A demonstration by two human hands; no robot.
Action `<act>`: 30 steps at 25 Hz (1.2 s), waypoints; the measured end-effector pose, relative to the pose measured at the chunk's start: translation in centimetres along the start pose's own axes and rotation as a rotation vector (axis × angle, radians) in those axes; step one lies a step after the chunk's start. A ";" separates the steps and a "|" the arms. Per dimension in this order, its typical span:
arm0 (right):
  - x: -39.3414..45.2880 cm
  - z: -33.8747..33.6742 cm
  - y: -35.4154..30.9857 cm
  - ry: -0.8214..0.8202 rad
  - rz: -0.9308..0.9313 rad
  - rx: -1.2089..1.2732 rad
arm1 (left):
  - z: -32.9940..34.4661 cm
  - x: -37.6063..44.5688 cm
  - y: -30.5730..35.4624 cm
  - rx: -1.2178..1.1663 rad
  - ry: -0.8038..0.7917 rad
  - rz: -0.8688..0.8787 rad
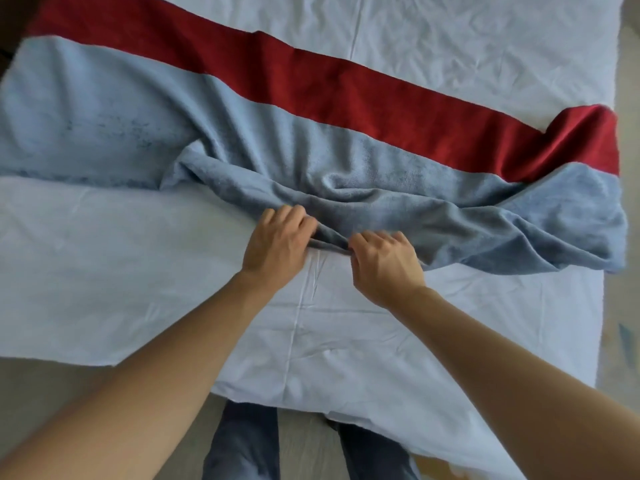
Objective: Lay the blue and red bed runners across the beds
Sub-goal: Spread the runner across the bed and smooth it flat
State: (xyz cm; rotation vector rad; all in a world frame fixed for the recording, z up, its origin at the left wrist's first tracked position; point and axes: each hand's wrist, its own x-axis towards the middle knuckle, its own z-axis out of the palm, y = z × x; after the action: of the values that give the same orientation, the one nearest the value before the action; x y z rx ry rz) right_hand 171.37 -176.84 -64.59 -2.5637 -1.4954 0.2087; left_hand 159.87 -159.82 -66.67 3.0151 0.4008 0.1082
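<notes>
A blue bed runner [104, 123] stretches across the white bed [138, 265] from left to right, flat on the left and bunched into folds in the middle and right. Beyond it lies a red bed runner [329, 88], running diagonally, its right end rumpled at the bed's edge. My left hand [277, 244] grips the near edge of the blue runner at the bunched middle. Just to its right, my right hand [384, 265] pinches the same near edge. Both sets of fingers are curled into the cloth.
A seam [304, 296] runs down the sheet between my hands. The bed's right edge [602, 306] meets a pale floor. My legs in jeans [242, 445] stand at the near edge on a grey floor.
</notes>
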 end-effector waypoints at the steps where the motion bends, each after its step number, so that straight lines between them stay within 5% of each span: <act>1: -0.4 -0.1 -0.3 -0.045 0.018 -0.017 | 0.2 -0.3 -0.6 0.000 0.041 -0.089; 3: -0.6 -0.1 -1.3 -0.092 0.043 -0.052 | 0.7 -0.3 -1.9 -0.033 0.127 -0.218; 6: 1.1 0.7 -3.6 -0.014 -0.003 -0.071 | 0.6 0.2 -3.5 -0.212 0.192 -0.125; 9: 3.3 1.9 -5.9 0.054 -0.044 -0.120 | -0.6 -0.5 -5.3 -0.353 -0.026 0.008; 12: 2.4 2.9 -6.6 -0.031 -0.071 -0.140 | -0.8 -2.8 -6.4 -0.205 -0.164 0.200; 14: 1.3 2.6 -6.8 -0.085 -0.047 -0.149 | -0.1 -3.9 -8.6 -0.062 -0.098 0.218; 18: 4.4 2.8 -10.7 -0.061 -0.052 -0.163 | 0.5 -4.0 -14.6 0.000 0.112 -0.113; 22: 10.1 4.9 -16.1 -0.009 -0.118 -0.147 | 0.9 -3.5 -18.5 0.094 0.169 -0.002; 30: 10.8 3.2 -14.6 -0.092 -0.060 0.020 | -2.0 -1.6 -22.6 -0.222 -0.209 0.230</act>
State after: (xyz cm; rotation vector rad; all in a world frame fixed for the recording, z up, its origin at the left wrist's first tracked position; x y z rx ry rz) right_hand 163.64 -160.08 -65.06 -2.5213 -1.5915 0.3361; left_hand 152.32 -138.33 -67.23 2.8031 0.0197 -0.1357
